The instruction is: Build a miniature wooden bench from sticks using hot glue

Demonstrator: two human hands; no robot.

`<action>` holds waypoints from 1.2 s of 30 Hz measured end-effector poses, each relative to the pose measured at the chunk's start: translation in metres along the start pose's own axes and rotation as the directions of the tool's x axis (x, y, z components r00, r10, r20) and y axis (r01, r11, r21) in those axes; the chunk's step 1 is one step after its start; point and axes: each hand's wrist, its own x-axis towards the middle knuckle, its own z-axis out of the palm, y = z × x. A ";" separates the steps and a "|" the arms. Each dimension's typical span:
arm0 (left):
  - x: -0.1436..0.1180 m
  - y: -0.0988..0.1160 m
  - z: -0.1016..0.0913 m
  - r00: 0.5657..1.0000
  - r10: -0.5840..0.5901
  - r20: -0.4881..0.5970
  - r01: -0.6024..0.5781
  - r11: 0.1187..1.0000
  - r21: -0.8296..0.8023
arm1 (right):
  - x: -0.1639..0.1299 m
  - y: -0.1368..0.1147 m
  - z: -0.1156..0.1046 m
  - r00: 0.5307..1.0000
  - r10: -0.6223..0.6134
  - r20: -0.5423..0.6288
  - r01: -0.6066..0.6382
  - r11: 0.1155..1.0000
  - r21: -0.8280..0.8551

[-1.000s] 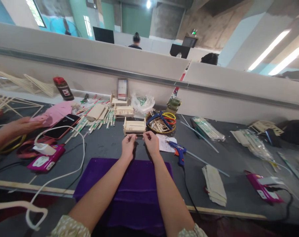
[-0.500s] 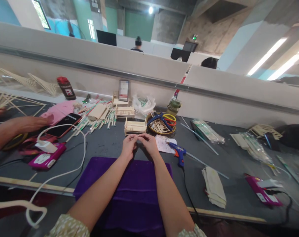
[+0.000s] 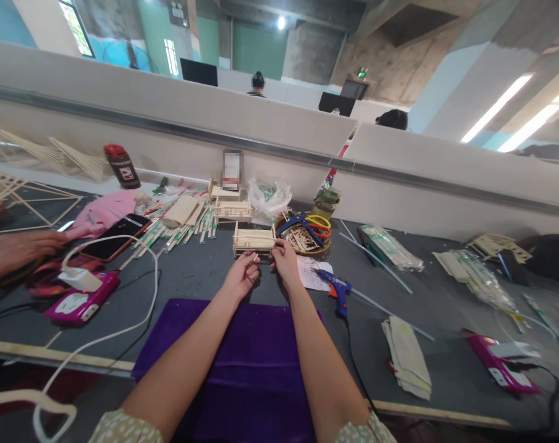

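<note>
The left hand pinches a thin stick between its fingertips. The right hand grips the corner of the small wooden frame, which stands on the surface beside a blue glue gun.

Scene was brightly and evenly lit; ceiling strip lights up and to the right of the hands were blown out w/ glare. Shadows under both hands were soft, faint. Wide-angle distortion bowed the partition beyond the hands; edges were smeared, centre approx. sharp.
</note>
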 end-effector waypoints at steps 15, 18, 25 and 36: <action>-0.025 0.004 0.022 0.999 0.052 0.013 -0.051 0.999 -0.018 | -0.020 -0.021 -0.013 0.985 -0.170 -0.034 0.156 0.956 -0.247; -0.024 0.004 0.025 0.998 0.056 -0.020 -0.056 0.998 -0.013 | -0.028 -0.033 -0.014 0.954 -0.268 -0.137 0.193 0.895 -0.402; -0.024 0.003 0.031 0.996 0.072 -0.054 -0.072 0.997 -0.006 | -0.038 -0.055 -0.011 0.958 -0.212 0.191 0.241 0.960 -0.144; -0.025 0.008 0.033 0.998 0.047 -0.042 -0.047 0.999 0.003 | -0.040 -0.066 -0.009 0.989 -0.107 0.104 0.083 0.974 0.212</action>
